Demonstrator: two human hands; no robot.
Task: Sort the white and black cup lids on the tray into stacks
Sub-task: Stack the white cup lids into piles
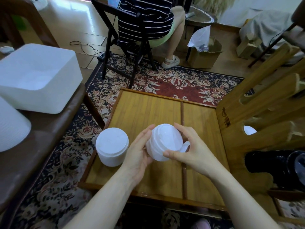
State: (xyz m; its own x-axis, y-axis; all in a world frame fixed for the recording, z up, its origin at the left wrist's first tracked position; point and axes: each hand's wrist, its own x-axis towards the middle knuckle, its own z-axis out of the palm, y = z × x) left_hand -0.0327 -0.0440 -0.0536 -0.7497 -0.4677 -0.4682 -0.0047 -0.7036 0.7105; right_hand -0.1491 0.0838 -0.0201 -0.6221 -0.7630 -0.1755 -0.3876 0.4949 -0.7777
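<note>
Above the middle of the shallow bamboo tray with a raised wooden rim [125,100], both hands hold one short stack of white plastic cup lids [162,143], tilted so its domed top faces up and toward the camera. Left hand [140,151] cups the stack's left side with curled fingers; right hand [186,151] grips its right side, thumb across the near edge, fingers wrapped round the far edge. A second, upright stack of white plastic lids [112,149] stands on the tray's left edge, just beside the left hand and well apart from the right. The held stack's axis leans away from vertical, whereas the standing stack's is upright; joining them would probably call for a leftward carry and a levelling of the held lids, with the left hand nearer. A glossy black stack of lids [277,169] lies on its side at right, beyond the wooden rack [247,123].
</note>
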